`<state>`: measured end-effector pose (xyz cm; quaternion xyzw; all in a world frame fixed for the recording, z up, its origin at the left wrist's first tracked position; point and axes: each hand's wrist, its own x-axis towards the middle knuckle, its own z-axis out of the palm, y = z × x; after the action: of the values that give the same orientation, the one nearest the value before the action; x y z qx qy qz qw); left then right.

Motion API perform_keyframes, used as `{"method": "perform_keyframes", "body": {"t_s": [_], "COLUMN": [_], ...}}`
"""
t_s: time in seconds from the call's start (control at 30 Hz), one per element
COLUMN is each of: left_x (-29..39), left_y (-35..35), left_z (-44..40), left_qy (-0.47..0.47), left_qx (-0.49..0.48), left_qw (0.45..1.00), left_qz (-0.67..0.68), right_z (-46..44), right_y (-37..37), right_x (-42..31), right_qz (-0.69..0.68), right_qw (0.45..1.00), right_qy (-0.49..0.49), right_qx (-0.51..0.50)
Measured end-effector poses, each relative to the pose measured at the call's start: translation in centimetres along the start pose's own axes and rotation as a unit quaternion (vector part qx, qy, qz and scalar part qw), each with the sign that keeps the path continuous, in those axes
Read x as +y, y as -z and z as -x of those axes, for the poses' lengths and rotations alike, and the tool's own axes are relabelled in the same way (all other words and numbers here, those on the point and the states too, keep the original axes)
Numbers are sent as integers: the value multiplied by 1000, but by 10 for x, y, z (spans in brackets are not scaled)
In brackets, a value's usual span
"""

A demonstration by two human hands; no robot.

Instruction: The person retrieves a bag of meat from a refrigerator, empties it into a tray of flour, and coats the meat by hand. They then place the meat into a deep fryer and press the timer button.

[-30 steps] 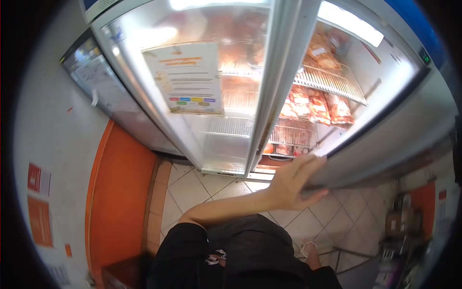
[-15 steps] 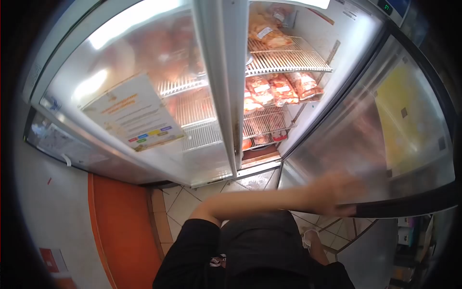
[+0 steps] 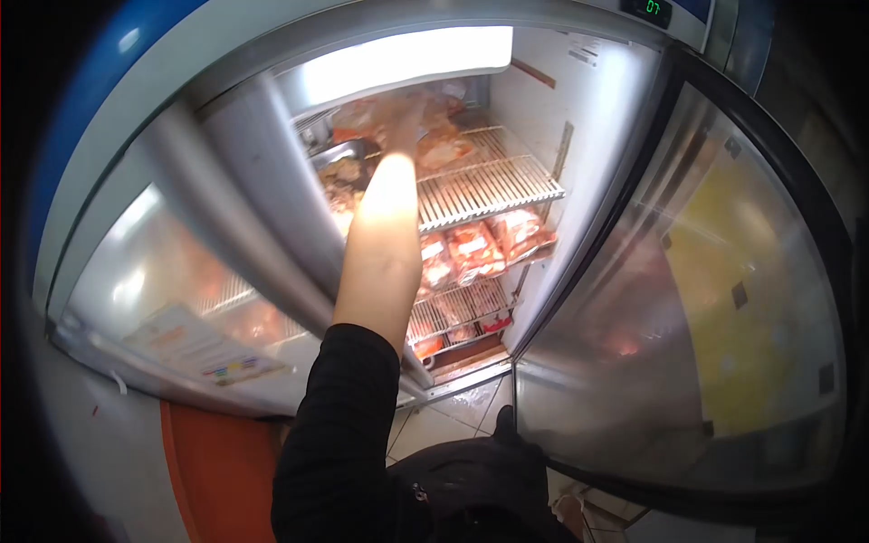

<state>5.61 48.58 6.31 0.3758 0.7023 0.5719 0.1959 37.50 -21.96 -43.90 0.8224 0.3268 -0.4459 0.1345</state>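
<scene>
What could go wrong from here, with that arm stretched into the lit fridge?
1. The blurred left hand, near the clear plastic bags of reddish food on the white wire shelf, might knock the silvery metal tray beside it.
2. A bag drawn forward might slip over the shelf's front edge.
3. The dark-framed glass door stands wide open; swinging shut, it might strike the bare left forearm.

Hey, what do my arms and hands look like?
Your left arm has a plain black fabric sleeve ending near the elbow, with a bare forearm beyond. Your left hand is too blurred for detail; your right arm is unclear.
</scene>
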Motion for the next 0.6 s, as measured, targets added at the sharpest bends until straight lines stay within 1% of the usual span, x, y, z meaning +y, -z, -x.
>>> {"method": "perform_keyframes", "body": {"t_s": [0.1,0.17,0.23,0.27,0.3,0.33,0.4,0.43,0.47,0.5,0.53,0.57,0.6], "left_x": [-11,-19,-29,-33,-38,-45,-53,-50,-49,-45,-33,-22,-6], "left_y": [-33,-42,-46,-47,-47,-50,-71,-72,-69,-63,-56,-50,-28], "left_z": [-36,-50,-63,-70,-74,-82,-112,-106,-102,-93,-84,-73,-41], "left_qy": [-107,-196,-290,-339,-369,-381,-291,-118,-31,69,-24,-114,-118], "left_qx": [-3,-5,-3,-2,-3,-12,-69,-171,-223,-250,-274,-292,-292], "left_qw": [984,952,907,879,866,866,937,972,941,887,921,935,934], "left_qz": [-143,-234,-307,-334,-339,-324,-179,109,251,383,278,166,170], "right_z": [-6,-11,-15,-16,-14,-15,-15,-14,-13,-15,-16,-17,-18], "right_y": [17,26,31,33,34,36,34,31,29,26,24,21,16], "right_x": [-2,-1,1,3,5,7,13,16,19,20,21,24,28], "right_qz": [-93,-151,-204,-229,-254,-277,-319,-339,-357,-373,-387,-401,-416], "right_qw": [995,987,976,970,963,956,942,934,926,919,912,905,897], "right_qy": [-41,-58,-69,-76,-80,-85,-91,-94,-97,-95,-93,-90,-88], "right_qx": [3,11,21,27,31,38,55,64,73,83,95,105,118]}}
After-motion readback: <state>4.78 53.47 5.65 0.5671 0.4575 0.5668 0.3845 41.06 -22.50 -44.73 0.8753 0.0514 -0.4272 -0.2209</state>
